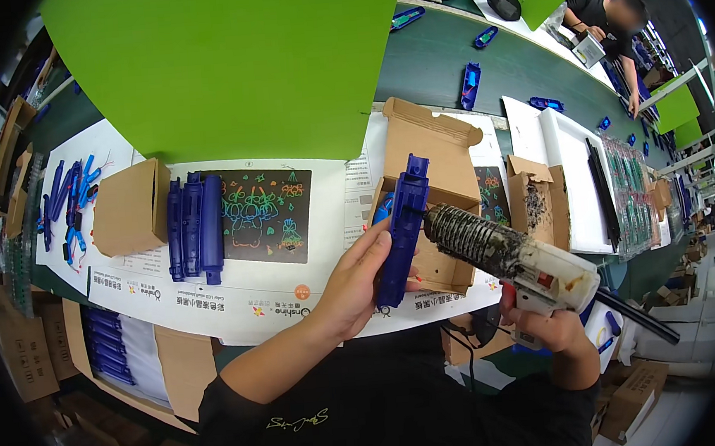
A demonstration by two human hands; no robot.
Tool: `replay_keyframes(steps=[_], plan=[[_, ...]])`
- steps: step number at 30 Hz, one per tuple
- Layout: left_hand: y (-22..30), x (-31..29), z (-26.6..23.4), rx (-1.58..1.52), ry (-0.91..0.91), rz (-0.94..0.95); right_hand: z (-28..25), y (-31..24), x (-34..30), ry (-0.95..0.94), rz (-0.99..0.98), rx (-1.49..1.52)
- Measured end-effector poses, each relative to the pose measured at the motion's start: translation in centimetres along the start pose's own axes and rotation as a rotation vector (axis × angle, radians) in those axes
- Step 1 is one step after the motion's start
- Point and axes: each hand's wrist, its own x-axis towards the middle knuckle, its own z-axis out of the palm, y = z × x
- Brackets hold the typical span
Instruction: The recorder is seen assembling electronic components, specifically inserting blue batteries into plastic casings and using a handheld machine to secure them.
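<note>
My left hand (354,274) is closed around a long dark-blue plastic housing half (404,232), which it holds up at a tilt. My right hand (547,330) grips a dirty white hot glue gun (535,273) by the handle. A black glue stick (642,317) juts from the gun's back end. The nozzle, beside a sooty coil-like front, points at the upper part of the housing; whether it touches cannot be told. Behind the housing stands an open cardboard box (439,143) with some blue parts inside, partly hidden.
Several blue housings (196,230) lie left, beside a cardboard box (129,210) and wired blue parts (78,201). A green panel (222,67) rises in front. Housings sit along the dark green conveyor (425,61). A glue-stained small box (535,206) stands right. Another person (604,19) works far right.
</note>
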Motion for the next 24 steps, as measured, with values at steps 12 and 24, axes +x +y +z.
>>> replay_keyframes(steps=[12, 24], plan=[[-0.4, -0.4, -0.1, 0.048, -0.013, -0.046, -0.5, -0.1, 0.1, 0.048, -0.017, -0.121], [-0.4, -0.2, 0.2, 0.092, 0.002, 0.061, -0.4, -1.0, 0.7, 0.066, 0.158, 0.426]])
